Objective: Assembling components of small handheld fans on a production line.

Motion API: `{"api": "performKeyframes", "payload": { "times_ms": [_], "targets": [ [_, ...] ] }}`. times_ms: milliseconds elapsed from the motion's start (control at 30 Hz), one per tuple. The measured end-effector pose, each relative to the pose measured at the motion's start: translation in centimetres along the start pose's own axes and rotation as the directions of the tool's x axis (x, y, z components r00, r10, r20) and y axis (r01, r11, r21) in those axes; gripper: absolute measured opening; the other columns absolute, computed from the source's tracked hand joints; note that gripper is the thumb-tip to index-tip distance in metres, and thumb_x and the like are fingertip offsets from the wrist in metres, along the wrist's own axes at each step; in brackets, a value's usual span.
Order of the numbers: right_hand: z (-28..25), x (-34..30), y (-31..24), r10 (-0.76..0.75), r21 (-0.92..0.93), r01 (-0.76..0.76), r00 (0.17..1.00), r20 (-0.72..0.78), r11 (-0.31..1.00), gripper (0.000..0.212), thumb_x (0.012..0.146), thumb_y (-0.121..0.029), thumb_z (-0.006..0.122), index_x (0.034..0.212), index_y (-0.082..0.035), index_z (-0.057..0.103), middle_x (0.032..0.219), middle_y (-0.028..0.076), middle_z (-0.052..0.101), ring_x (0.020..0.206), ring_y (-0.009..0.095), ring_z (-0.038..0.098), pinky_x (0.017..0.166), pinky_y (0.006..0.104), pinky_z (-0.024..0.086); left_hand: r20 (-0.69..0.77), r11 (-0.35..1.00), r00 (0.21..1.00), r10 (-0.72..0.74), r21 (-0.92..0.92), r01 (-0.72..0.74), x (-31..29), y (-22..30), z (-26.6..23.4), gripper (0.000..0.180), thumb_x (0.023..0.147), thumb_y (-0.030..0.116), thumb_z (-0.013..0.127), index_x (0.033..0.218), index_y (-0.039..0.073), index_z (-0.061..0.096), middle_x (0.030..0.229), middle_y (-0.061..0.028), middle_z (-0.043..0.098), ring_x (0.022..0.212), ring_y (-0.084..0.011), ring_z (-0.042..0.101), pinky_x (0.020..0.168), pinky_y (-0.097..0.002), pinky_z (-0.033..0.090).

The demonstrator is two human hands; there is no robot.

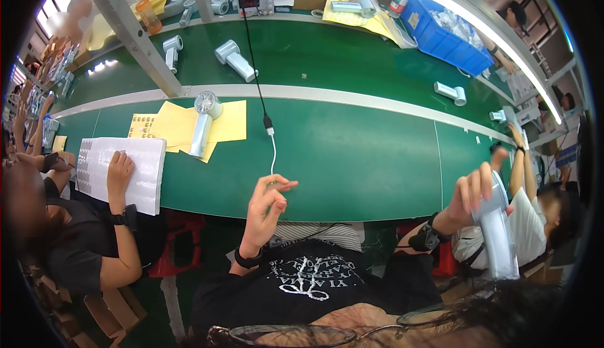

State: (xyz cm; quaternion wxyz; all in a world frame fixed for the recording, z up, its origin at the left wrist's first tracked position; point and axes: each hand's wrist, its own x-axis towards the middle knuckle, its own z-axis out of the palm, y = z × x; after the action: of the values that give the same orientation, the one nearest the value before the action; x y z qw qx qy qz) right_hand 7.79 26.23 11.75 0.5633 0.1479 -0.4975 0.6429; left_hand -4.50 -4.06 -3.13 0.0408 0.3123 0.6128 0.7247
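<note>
My left hand (264,209) is raised over the front edge of the green bench, its fingers bent around the lower end of a short white cable (274,156). The cable's tip is hidden behind the fingers. A black cord (257,65) hangs from above and joins the white cable at a dark plug. At the right, my right hand (472,194) grips a pale blue handheld fan (500,241) by its round head. The fan's handle points down, off the bench edge. Another handheld fan (201,131) lies on yellow sheets (233,121) left of centre.
Several pale fans lie on a green conveyor (327,65) behind a metal rail. A blue bin (440,40) of wrapped parts stands at the back right. To the left, a co-worker's hand (119,172) rests on a paper stack (148,184). Another person sits at the right.
</note>
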Motion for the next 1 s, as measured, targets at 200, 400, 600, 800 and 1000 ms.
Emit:
{"api": "performKeyframes", "payload": {
  "times_ms": [200,400,600,800,1000],
  "targets": [
    [1.4,2.9,0.5,0.23,0.49,-0.64,0.717,0.658,0.592,0.08,0.083,-0.038,0.068,0.143,-0.01,0.023,0.091,0.02,0.053,0.072,0.026,0.056,0.062,0.0331,0.047,0.078,0.996,0.994,-0.081,0.047,0.077,-0.2,-0.9,0.7,0.041,0.101,0.028,0.047,0.072,0.0,0.047,0.112,-0.0167,0.053,0.101,-0.0281,0.064,0.071,-0.0271,0.047],
    [-1.4,2.6,0.5,-0.054,-0.204,0.114,0.959,0.279,0.972,0.105,0.079,-0.04,0.073,0.151,-0.007,0.005,0.091,0.018,0.054,0.069,0.025,0.056,0.054,0.0318,0.047,0.064,0.998,0.996,-0.06,0.034,0.058,0.7,-0.9,1.3,0.039,0.101,0.026,0.047,0.072,0.001,0.046,0.097,-0.0127,0.059,0.074,-0.0139,0.057,0.061,-0.0226,0.042],
    [-0.2,2.9,7.2,0.228,0.465,-0.541,0.788,0.572,0.701,0.088,0.079,-0.035,0.072,0.146,-0.008,0.021,0.101,0.018,0.053,0.079,0.024,0.057,0.066,0.0352,0.049,0.11,0.988,0.983,-0.145,-0.032,0.149,-0.5,-1.9,0.2,0.027,0.099,0.015,0.05,0.08,-0.002,0.058,0.087,-0.0061,0.064,0.068,-0.0118,0.051,0.061,-0.026,0.042],
    [-2.7,7.3,23.4,0.353,-0.709,-0.259,0.935,-0.014,0.656,0.071,0.076,-0.031,0.076,0.132,-0.007,0.04,0.104,0.015,0.06,0.094,0.025,0.062,0.084,0.0353,0.05,0.19,0.981,0.964,-0.185,-0.012,0.191,-0.3,-0.2,0.5,0.032,0.1,0.02,0.049,0.08,-0.003,0.06,0.086,-0.0064,0.064,0.063,-0.0092,0.047,0.058,-0.0236,0.039],
    [-9.0,8.7,36.9,0.509,-0.914,-0.339,0.84,-0.189,0.221,0.074,0.074,-0.033,0.078,0.131,-0.004,0.041,0.128,0.024,0.045,0.114,0.033,0.051,0.096,0.043,0.042,0.181,0.987,0.971,-0.158,-0.008,0.162,-0.8,-0.4,0.2,0.033,0.1,0.021,0.048,0.083,-0.003,0.062,0.086,-0.0056,0.065,0.061,-0.0089,0.046,0.057,-0.0235,0.039]
  ]
}}
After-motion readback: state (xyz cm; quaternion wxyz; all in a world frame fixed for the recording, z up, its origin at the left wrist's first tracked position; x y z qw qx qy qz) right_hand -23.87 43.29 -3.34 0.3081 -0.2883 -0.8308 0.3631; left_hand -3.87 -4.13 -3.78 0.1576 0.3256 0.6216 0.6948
